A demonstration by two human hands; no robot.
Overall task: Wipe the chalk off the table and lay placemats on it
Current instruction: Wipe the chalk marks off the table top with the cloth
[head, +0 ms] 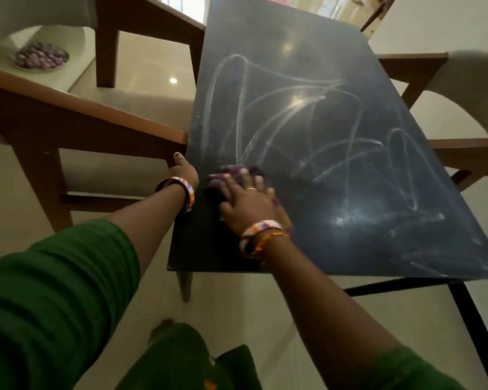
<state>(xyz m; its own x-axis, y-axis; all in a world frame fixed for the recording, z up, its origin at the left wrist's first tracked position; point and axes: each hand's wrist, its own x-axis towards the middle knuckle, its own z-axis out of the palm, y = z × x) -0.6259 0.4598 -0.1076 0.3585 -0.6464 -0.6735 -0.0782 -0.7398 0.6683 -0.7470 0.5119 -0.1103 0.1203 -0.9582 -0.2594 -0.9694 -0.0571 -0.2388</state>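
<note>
Green sleeves (54,299) fill the near corners, and bare forearms reach from them to the dark table (335,66). Its long axis runs away from the person, tilting toward the upper left. White chalk marks (307,130) loop over the middle and right of the top; the near left corner looks clean and dark. On that corner's far side the right hand (247,199) lies flat, fingers spread, pressing a purple cloth (234,171) mostly hidden beneath it and blurred. The left hand (184,171) rests at the table's left edge; whether its fingers curl round the edge cannot be told. Wooden chairs (82,119) with pale seats stand on both sides, on a glossy pale tiled floor (147,66). A bowl (41,56) of purplish pieces sits upper left.
</note>
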